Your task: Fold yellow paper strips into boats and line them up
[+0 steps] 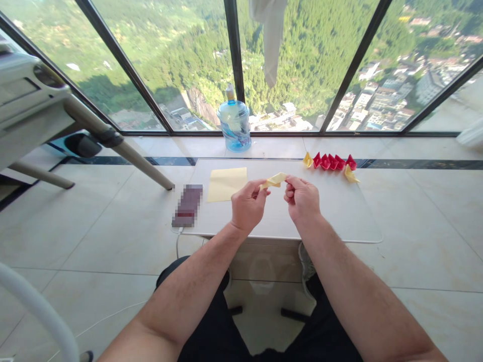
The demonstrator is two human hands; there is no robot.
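Observation:
Above the middle of a low white table point(271, 221), a folded piece of yellow paper point(276, 179) stretches between my two hands. My left hand point(249, 203) pinches its left end, and my right hand point(303, 197) pinches the right end with fingers curled. A flat stack or sheet of yellow paper point(224, 185) lies just left of my left hand. At the far right of the table stand several red folded paper pieces point(332, 162) in a row. A yellow folded piece point(308, 160) is at the row's left end, and another yellow one point(351, 174) sits in front of its right end.
A blurred-out phone point(188, 203) with a white cable lies at the table's left edge. Behind the table, a blue water jug point(234, 125) stands by the window. A grey-legged piece of equipment point(124, 151) reaches in from the left.

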